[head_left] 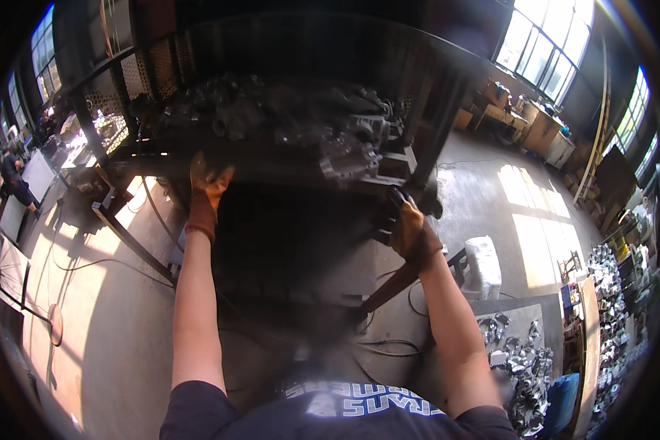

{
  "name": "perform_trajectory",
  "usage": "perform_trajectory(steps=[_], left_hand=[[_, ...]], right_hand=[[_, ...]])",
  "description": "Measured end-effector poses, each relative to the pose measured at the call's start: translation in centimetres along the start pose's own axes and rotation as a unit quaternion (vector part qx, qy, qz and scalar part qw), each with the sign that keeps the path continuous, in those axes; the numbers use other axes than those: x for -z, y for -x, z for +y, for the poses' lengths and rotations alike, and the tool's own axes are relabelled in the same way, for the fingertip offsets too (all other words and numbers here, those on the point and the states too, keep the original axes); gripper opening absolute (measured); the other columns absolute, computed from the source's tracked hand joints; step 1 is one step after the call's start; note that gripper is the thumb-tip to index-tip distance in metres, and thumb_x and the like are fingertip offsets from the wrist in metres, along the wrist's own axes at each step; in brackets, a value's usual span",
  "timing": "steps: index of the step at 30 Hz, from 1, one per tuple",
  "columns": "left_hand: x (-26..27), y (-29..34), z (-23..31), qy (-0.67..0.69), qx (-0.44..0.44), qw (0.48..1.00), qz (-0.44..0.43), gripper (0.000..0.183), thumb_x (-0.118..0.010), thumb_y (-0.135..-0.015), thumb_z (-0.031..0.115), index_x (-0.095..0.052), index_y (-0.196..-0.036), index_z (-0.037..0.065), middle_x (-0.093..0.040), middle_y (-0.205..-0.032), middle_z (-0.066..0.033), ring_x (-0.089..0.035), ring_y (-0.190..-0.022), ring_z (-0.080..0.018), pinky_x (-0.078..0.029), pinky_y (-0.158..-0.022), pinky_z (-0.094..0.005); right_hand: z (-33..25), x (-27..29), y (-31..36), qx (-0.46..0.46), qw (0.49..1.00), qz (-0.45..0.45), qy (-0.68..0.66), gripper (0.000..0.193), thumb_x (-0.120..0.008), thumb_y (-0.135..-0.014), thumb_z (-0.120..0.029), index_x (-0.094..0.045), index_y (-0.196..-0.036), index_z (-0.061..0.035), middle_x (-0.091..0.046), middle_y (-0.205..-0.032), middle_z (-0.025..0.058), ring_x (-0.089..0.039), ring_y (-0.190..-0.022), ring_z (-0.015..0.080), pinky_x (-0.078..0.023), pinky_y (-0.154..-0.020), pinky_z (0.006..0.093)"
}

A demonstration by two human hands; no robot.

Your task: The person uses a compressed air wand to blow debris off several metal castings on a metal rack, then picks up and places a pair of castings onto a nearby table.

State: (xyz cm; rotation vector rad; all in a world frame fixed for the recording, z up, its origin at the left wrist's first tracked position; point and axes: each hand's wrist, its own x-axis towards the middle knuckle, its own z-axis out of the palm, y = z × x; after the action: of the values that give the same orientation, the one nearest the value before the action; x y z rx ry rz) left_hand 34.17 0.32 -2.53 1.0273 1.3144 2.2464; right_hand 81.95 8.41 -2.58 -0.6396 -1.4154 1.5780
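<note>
I wear orange-brown work gloves on both hands. My left hand [208, 192] is at the front edge of a dark metal workbench [260, 163], its thumb and fingers apart with nothing seen between them. At the bench's right front corner, my right hand [409, 229] is closed around something dark; shadow hides what it is. Silvery metal castings [231, 110] lie heaped on the bench top. One larger casting [348, 155] sits near the front edge, left of my right hand. The space under the bench is in deep shadow.
Hoses [389, 348] run over the floor by the bench legs. A white sack [482, 264] stands to the right. Beyond it, many castings [524, 374] lie piled on the floor beside a blue container [562, 400]. Another person [15, 176] is at the far left.
</note>
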Motion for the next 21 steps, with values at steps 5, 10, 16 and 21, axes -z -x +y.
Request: perform_trajectory(steps=[5,10,16,21], left_hand=[[0.8,-12.7,-3.2,0.012,-0.023,0.994,-0.103,0.075,-0.077,-0.072,0.003,-0.041,-0.137,0.002,-0.049,-0.129,-0.0158,-0.051,-0.115,-0.0255,-0.052,-0.093,-0.0383],[1.8,-18.8,-4.7,-0.206,0.024,0.967,-0.146,0.085,-0.072,-0.078,0.008,-0.026,-0.149,0.008,-0.042,-0.143,-0.0193,-0.041,-0.133,-0.0267,-0.043,-0.105,-0.0386],[3.5,-25.4,-7.0,-0.738,-0.010,0.597,-0.315,0.076,-0.052,-0.092,0.030,-0.012,-0.154,0.010,-0.033,-0.154,-0.0114,-0.037,-0.139,-0.0247,-0.030,-0.114,-0.0343],[-4.2,-24.1,-2.0,-0.486,0.251,0.814,-0.194,0.085,-0.052,-0.090,0.056,-0.020,-0.150,0.007,-0.038,-0.150,-0.0136,-0.038,-0.138,-0.0241,-0.030,-0.113,-0.0340]], right_hand=[[1.3,-0.7,-11.5,-0.279,0.944,0.144,-0.104,0.036,-0.044,-0.099,-0.035,-0.052,-0.125,-0.0108,-0.064,-0.107,0.0044,-0.060,-0.097,0.0214,-0.044,-0.084,0.0315],[-2.0,-3.8,-12.7,-0.310,0.944,0.095,0.063,0.031,-0.054,-0.095,-0.037,-0.055,-0.113,-0.0120,-0.066,-0.087,0.0096,-0.066,-0.070,0.0301,-0.053,-0.059,0.0427],[-5.2,-8.3,-11.6,-0.364,0.924,0.111,-0.046,0.028,-0.051,-0.097,-0.034,-0.054,-0.114,-0.0124,-0.066,-0.099,0.0133,-0.068,-0.080,0.0315,-0.056,-0.066,0.0436],[-0.6,-5.6,-12.1,-0.322,0.929,0.116,-0.144,0.026,-0.051,-0.096,-0.027,-0.055,-0.113,-0.0074,-0.064,-0.102,0.0130,-0.067,-0.085,0.0297,-0.058,-0.077,0.0441]])
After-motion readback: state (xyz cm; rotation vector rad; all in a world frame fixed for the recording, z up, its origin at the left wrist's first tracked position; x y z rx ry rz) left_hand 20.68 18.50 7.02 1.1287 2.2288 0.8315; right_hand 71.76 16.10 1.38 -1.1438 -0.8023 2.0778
